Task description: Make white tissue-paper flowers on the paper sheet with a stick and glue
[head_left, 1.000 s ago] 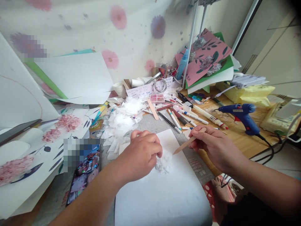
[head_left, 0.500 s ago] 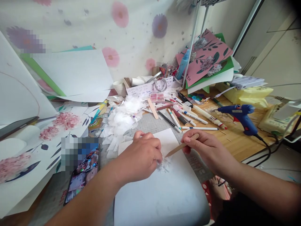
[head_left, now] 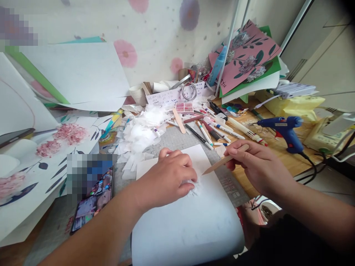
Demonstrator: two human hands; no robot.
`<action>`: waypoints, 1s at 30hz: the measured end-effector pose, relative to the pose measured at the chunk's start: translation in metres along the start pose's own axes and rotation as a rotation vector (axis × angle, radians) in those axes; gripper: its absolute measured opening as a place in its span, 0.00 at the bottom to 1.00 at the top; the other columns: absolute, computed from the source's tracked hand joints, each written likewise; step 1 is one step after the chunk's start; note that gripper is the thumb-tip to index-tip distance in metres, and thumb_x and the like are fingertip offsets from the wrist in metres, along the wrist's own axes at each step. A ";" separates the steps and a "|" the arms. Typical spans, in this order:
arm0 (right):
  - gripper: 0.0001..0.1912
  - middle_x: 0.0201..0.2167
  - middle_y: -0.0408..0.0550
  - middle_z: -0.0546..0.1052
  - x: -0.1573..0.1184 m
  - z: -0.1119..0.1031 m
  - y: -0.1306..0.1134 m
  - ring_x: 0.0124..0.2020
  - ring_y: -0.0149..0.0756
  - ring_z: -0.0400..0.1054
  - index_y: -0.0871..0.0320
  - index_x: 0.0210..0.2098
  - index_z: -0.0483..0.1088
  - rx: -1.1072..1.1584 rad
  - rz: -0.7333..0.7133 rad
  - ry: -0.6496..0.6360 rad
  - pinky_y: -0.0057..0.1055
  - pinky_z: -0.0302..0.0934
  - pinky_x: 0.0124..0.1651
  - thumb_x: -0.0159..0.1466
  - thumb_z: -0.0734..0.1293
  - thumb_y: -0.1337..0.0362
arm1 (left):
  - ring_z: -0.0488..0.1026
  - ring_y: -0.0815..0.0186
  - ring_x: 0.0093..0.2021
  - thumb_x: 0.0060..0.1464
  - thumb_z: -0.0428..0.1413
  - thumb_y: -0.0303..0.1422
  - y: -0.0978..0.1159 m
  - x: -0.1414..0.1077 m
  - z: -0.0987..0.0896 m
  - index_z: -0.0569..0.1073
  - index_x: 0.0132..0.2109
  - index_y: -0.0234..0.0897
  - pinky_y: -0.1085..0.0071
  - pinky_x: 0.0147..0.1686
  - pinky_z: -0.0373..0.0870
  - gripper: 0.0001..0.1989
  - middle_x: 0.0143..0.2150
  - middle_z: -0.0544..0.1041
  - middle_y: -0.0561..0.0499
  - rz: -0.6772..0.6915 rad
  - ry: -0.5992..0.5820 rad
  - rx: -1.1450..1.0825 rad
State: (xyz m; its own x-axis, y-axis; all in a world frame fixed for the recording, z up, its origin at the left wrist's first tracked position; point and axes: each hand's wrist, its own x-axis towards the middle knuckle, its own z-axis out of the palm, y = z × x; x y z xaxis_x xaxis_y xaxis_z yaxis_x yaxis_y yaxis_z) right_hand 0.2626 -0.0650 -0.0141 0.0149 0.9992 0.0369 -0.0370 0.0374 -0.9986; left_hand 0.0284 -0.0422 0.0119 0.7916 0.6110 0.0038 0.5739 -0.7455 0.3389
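My right hand [head_left: 256, 162] holds a flat wooden craft stick [head_left: 219, 165] between thumb and fingers. The stick's pointed end slants down to the left, a short way from my left fingers. My left hand [head_left: 173, 176] is closed, its fingers curled and pinching at a tuft of white tissue paper [head_left: 195, 190]. Most of the tuft is hidden beneath that hand. Under it lies a large white sheet [head_left: 180, 229], curling down at the near edge. Past my left hand is a loose heap of white tissue pieces [head_left: 142, 129].
Pens and markers [head_left: 199, 136] lie scattered beyond the sheet, near a small pink case [head_left: 184, 108]. A blue glue gun [head_left: 287, 129] with a black cord sits at the right. At the left are a phone [head_left: 93, 207] and paper with pink flowers [head_left: 72, 133]. Paper cups [head_left: 137, 94] stand behind.
My right hand has drawn the stick up and right, so its tip is farther from the tuft. The left hand stays at the tuft, and the camera view has shifted slightly.
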 end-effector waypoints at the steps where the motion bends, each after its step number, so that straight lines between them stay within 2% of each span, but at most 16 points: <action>1: 0.09 0.25 0.41 0.71 -0.001 0.000 -0.001 0.25 0.30 0.65 0.56 0.26 0.70 0.020 -0.011 0.008 0.28 0.57 0.30 0.58 0.69 0.58 | 0.65 0.65 0.42 0.53 0.57 0.29 0.000 0.000 0.001 0.76 0.34 0.43 0.59 0.46 0.48 0.04 0.38 0.70 0.54 0.006 0.000 0.013; 5: 0.08 0.24 0.41 0.71 -0.007 0.004 -0.005 0.25 0.32 0.65 0.55 0.27 0.70 0.063 -0.017 -0.062 0.29 0.59 0.31 0.59 0.69 0.58 | 0.65 0.66 0.40 0.53 0.57 0.28 -0.002 0.001 0.002 0.76 0.31 0.43 0.61 0.45 0.48 0.05 0.35 0.69 0.55 0.013 0.001 0.054; 9: 0.10 0.21 0.42 0.71 -0.008 0.012 -0.006 0.25 0.33 0.66 0.56 0.29 0.69 -0.092 0.004 -0.148 0.29 0.59 0.31 0.60 0.67 0.56 | 0.65 0.66 0.39 0.51 0.57 0.27 -0.003 0.000 0.001 0.76 0.29 0.43 0.62 0.44 0.48 0.07 0.34 0.70 0.57 0.024 0.005 0.058; 12: 0.11 0.20 0.42 0.71 -0.005 0.012 -0.003 0.23 0.31 0.64 0.57 0.28 0.69 -0.161 0.014 -0.111 0.28 0.58 0.29 0.59 0.67 0.56 | 0.65 0.66 0.39 0.51 0.58 0.27 -0.004 0.000 0.001 0.76 0.29 0.43 0.61 0.44 0.47 0.06 0.34 0.70 0.56 0.026 0.003 0.066; 15: 0.11 0.21 0.42 0.70 -0.002 0.008 0.001 0.23 0.31 0.63 0.57 0.27 0.69 -0.093 0.028 -0.058 0.28 0.58 0.29 0.59 0.67 0.56 | 0.65 0.65 0.40 0.51 0.58 0.28 -0.005 0.000 0.001 0.76 0.29 0.42 0.61 0.44 0.47 0.05 0.35 0.71 0.56 0.019 -0.007 0.059; 18: 0.09 0.22 0.41 0.71 -0.002 0.006 0.002 0.24 0.31 0.64 0.56 0.28 0.70 0.022 0.032 -0.077 0.28 0.58 0.30 0.59 0.68 0.57 | 0.65 0.65 0.41 0.54 0.57 0.30 -0.004 0.001 0.001 0.75 0.29 0.41 0.61 0.44 0.48 0.06 0.35 0.71 0.55 -0.004 -0.025 0.043; 21: 0.09 0.22 0.41 0.70 -0.003 0.006 0.000 0.24 0.30 0.63 0.56 0.28 0.70 0.026 0.041 -0.111 0.27 0.57 0.29 0.58 0.68 0.57 | 0.65 0.63 0.40 0.56 0.55 0.32 0.000 0.002 0.002 0.74 0.29 0.39 0.61 0.43 0.49 0.08 0.34 0.71 0.54 -0.040 -0.026 0.055; 25: 0.11 0.21 0.41 0.70 -0.004 0.006 -0.001 0.22 0.29 0.63 0.57 0.25 0.69 -0.047 0.057 -0.095 0.27 0.56 0.28 0.58 0.69 0.57 | 0.65 0.63 0.39 0.52 0.60 0.32 0.004 0.002 0.006 0.71 0.26 0.36 0.59 0.44 0.48 0.09 0.32 0.70 0.54 -0.076 -0.007 0.080; 30: 0.09 0.22 0.40 0.70 -0.005 0.004 0.001 0.24 0.29 0.63 0.56 0.28 0.69 0.062 0.035 -0.110 0.27 0.57 0.30 0.59 0.68 0.58 | 0.65 0.63 0.39 0.47 0.63 0.33 0.004 0.002 0.009 0.69 0.25 0.36 0.57 0.45 0.48 0.10 0.32 0.69 0.55 -0.112 -0.015 0.063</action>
State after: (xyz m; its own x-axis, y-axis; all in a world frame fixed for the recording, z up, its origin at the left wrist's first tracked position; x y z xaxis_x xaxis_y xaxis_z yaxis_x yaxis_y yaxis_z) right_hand 0.2589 -0.0694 -0.0152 -0.0972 0.9952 0.0098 -0.0971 0.0004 -0.9953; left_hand 0.0345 -0.0463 0.0050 0.7247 0.6876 -0.0454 0.6706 -0.6885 0.2761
